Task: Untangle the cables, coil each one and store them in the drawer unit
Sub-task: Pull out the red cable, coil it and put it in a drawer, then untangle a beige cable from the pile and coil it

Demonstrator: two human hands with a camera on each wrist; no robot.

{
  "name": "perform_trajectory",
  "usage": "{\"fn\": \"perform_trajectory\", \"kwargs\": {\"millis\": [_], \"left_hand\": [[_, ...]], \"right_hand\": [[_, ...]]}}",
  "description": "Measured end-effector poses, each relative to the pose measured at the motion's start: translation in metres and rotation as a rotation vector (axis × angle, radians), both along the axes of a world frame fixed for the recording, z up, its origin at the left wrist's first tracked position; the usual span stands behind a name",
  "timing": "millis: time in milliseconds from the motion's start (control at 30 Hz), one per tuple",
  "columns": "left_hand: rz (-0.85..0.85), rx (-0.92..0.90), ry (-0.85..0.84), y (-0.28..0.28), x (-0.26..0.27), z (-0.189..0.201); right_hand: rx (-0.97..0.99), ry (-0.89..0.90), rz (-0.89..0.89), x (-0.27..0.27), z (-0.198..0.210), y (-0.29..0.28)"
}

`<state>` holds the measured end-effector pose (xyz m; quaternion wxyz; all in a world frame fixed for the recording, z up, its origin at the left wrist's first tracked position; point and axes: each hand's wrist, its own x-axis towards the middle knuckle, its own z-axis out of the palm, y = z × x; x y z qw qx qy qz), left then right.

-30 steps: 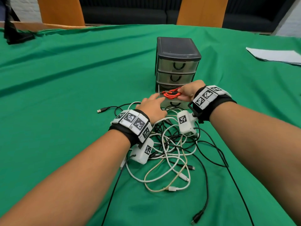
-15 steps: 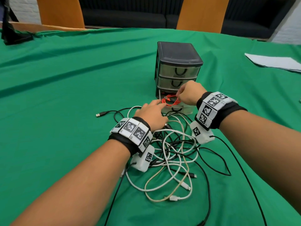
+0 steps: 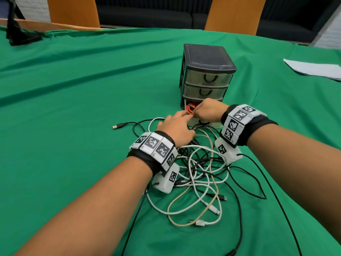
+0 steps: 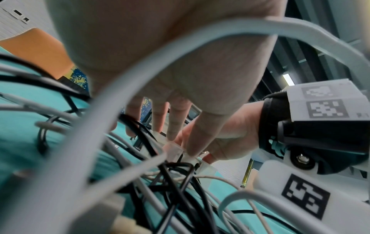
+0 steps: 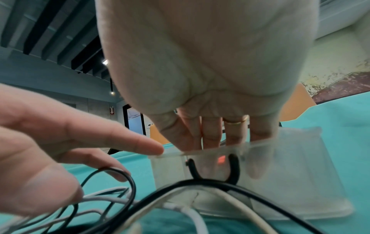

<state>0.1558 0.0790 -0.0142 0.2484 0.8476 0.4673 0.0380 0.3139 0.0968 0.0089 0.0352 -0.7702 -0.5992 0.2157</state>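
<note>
Green tablecloth (image 3: pixel 73 108), 2 orange chairs (image 3: pixel 234 14), left hand (image 3: pixel 177 126) relaxed, right hand (image 3: pixel 208 109) fingers straight in drawer (image 5: pixel 280 158)

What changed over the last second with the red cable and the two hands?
The right hand carried the coiled red cable down into the open bottom drawer, fingers now inside it. The left hand stayed at the drawer's front corner. The cable tangle and drawer unit stayed put.

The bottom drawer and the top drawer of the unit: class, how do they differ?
The bottom drawer is pulled out; the top drawer is pushed in. The bottom drawer holds a coiled red cable and a right hand reaches in; nothing touches the top drawer. Both are translucent with black loop handles.
</note>
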Motion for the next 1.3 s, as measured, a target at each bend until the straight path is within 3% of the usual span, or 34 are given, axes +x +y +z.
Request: {"fn": "perform_trajectory", "kwargs": {"millis": [500, 733, 967, 1133, 1300], "left_hand": [[0.014, -0.009, -0.035, 0.001, 0.000, -0.003], [0.142, -0.101, -0.477, -0.001, -0.009, 0.004], [0.227, -0.105, -0.757, -0.021, -0.031, 0.028], [0.191, -0.194, -0.699, -0.049, -0.049, 0.028], [0.145, -0.203, -0.577, -0.064, -0.072, 0.013]], "right_hand": [[-0.013, -0.002, 0.014, -0.003, 0.003, -0.010], [0.205, 0.179, 0.017, 0.003, 0.029, -0.032], [0.326, 0.485, -0.036, 0.000, 0.047, -0.070], [0.321, 0.665, -0.031, -0.013, 0.051, -0.104], [0.305, 0.670, 0.070, -0.022, 0.038, -0.132]]}}
